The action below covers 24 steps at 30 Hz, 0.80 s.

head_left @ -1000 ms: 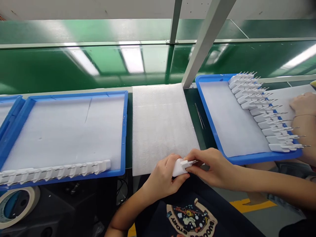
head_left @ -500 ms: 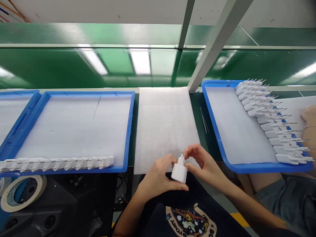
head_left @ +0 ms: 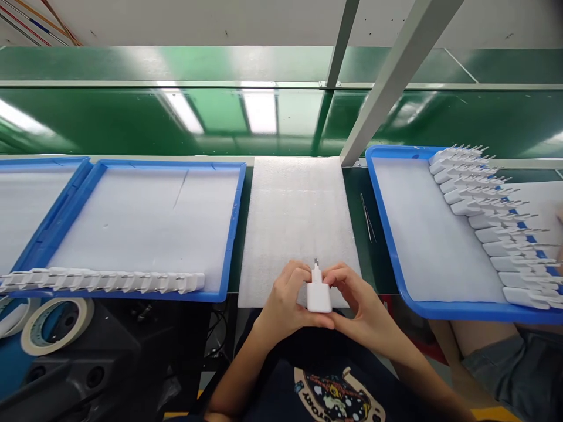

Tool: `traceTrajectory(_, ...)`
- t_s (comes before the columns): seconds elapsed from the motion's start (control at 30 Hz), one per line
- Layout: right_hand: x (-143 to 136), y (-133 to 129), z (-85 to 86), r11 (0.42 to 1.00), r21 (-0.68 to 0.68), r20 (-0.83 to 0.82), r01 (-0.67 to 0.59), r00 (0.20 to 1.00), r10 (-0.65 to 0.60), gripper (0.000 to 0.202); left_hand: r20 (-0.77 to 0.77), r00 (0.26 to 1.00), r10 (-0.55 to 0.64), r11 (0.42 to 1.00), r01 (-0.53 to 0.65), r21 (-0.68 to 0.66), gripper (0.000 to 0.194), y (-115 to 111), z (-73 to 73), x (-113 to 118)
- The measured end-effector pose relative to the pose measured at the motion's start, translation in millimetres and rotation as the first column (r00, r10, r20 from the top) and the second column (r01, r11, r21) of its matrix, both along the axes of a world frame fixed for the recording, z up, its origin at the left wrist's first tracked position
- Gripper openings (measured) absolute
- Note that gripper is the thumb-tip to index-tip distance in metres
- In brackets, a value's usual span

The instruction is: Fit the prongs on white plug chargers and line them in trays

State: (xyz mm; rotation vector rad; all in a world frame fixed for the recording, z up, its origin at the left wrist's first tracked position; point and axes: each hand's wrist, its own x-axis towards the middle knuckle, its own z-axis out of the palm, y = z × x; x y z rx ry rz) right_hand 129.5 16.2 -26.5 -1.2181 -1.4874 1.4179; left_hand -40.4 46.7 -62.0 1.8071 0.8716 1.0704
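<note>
- The left hand (head_left: 281, 302) is curled around a white charger plug (head_left: 319, 292), fingers on its left side and thumb beneath its near edge.
- The right hand (head_left: 358, 305) is likewise closed on the charger plug from the right, fingertips touching its upper part.
- The charger plug stands upright between both hands, metal pins pointing to the far side, over the near edge of the white foam sheet (head_left: 297, 217) at the centre of the bench.
- A blue tray (head_left: 233, 234) lies to the left of the foam sheet; a row of white charger plugs (head_left: 105, 281) runs along its near edge.
- A second blue tray (head_left: 387, 234) lies to the right; a row of charger plugs with pins (head_left: 488, 220) runs along its right side, pins pointing right.
- Tweezers (head_left: 368, 218) rest on the green surface between the foam sheet and the right tray.
- A tape roll (head_left: 55, 325) sits at near left, below the left tray.
- A green conveyor belt (head_left: 132, 123) runs across the far side.
</note>
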Motion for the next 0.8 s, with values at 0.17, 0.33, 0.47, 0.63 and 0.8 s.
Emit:
traceTrajectory(0.17,8,2,-7.1,0.999,0.036,-0.081,-0.01,0.997,0.013,0.031,0.137,0.979,-0.148,0.958,0.176,-0.225,0.044,0,3.8,-6)
traceTrajectory(0.33,11,3,-7.0,0.998,0.06,-0.004,-0.011,1.0,0.011,0.034,0.111,0.988,-0.105,0.962,0.129,-0.24,0.038,-3,8.0,-8)
traceTrajectory(0.47,13,6,-5.5,0.996,0.071,-0.018,-0.049,0.999,0.051,0.032,0.06,0.995,-0.075,0.985,0.083,-0.148,0.042,-4,11.6,-7)
traceTrajectory(0.63,18,10,-7.3,0.989,0.14,0.008,-0.049,0.999,0.048,0.029,0.051,0.997,-0.065,0.996,0.068,-0.058,0.043,-6,14.6,-5)
traceTrajectory(0.8,15,9,-15.8,0.975,0.222,0.045,-0.002,0.999,-0.008,0.032,-0.01,0.998,-0.066,0.997,0.066,-0.027,0.041,-3,15.9,-8)
